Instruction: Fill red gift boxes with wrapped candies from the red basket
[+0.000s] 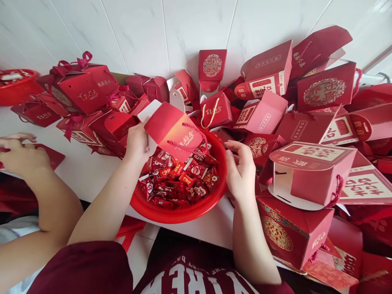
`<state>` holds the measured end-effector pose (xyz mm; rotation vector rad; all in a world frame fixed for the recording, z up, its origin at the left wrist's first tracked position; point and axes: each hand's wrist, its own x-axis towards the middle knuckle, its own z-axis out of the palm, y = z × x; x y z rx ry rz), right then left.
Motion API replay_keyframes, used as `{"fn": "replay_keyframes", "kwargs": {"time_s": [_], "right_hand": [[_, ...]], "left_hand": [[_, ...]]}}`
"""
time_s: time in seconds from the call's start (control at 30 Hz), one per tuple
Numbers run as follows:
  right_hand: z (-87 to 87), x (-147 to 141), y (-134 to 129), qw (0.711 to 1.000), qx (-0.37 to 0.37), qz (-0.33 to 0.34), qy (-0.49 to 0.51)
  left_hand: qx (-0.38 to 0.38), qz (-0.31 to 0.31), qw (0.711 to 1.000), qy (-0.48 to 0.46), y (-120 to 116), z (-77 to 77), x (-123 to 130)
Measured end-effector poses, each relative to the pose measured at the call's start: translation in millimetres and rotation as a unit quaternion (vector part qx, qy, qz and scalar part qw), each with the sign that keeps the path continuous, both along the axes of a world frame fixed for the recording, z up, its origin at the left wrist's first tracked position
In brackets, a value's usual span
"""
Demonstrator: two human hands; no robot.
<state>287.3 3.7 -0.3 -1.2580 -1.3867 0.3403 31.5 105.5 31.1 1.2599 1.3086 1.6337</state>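
My left hand (137, 141) grips a red gift box (176, 130) with a twisted rope handle, and its flap stands open. The box hangs tilted over a red plastic basket (180, 216) that holds several wrapped candies (171, 188) in red wrappers. At the basket's right rim is my right hand (240, 169), its fingers bent and the thumb near the fingertips. Whether those fingers touch the rim or hold anything small is hard to make out.
Red gift boxes (312, 171) are piled on the right, and more boxes (87, 90) with ribbons stand at the left. Another person's hands (24, 155) work over a flat red piece at far left. A second red basket (18, 90) sits behind. A tiled wall (137, 36) closes the back.
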Motion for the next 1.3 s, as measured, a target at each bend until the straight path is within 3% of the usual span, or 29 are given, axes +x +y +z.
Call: {"fn": "replay_keyframes", "kwargs": {"time_s": [0.27, 0.37, 0.43, 0.53, 0.6, 0.67, 0.8, 0.93, 1.07, 1.3], "right_hand": [[12.9, -11.7, -7.6, 0.993, -0.056, 0.092, -0.052], [19.3, -24.6, -14.7, 0.974, -0.094, 0.182, -0.094], [20.3, -36.5, -21.1, 0.941, -0.135, 0.273, -0.144], [16.2, -55.3, -29.7, 0.864, -0.175, 0.412, -0.231], [11.7, -65.5, -32.6, 0.826, -0.181, 0.469, -0.254], [8.1, -72.1, -33.3, 0.819, -0.197, 0.474, -0.255], [6.5, -77.1, -31.5, 0.828, -0.254, 0.412, -0.283], [9.1, -83.7, -27.7, 0.792, -0.306, 0.385, -0.361], [11.9, -91.9, -24.0, 0.765, -0.306, 0.380, -0.421], [9.2, -89.9, -25.6, 0.780, -0.285, 0.366, -0.419]], "left_hand": [[-0.029, 0.021, 0.997, -0.074, 1.3, -9.6, -0.8], [-0.020, 0.021, 0.997, -0.066, 0.7, -8.0, -0.8], [-0.010, 0.018, 0.998, -0.056, 0.6, -7.0, -0.9], [-0.003, 0.015, 0.998, -0.053, -0.1, -6.8, -0.2], [-0.005, 0.011, 0.998, -0.059, -0.6, -7.5, 0.9], [-0.007, 0.003, 0.998, -0.060, -0.9, -9.0, 1.8], [-0.011, -0.001, 0.999, -0.033, 0.0, -13.9, 0.2], [-0.001, -0.021, 1.000, 0.007, 1.2, -17.1, -2.2], [0.012, -0.023, 1.000, 0.000, 0.9, -16.9, -0.5], [0.005, -0.019, 1.000, -0.005, 0.8, -18.2, 0.5]]}}
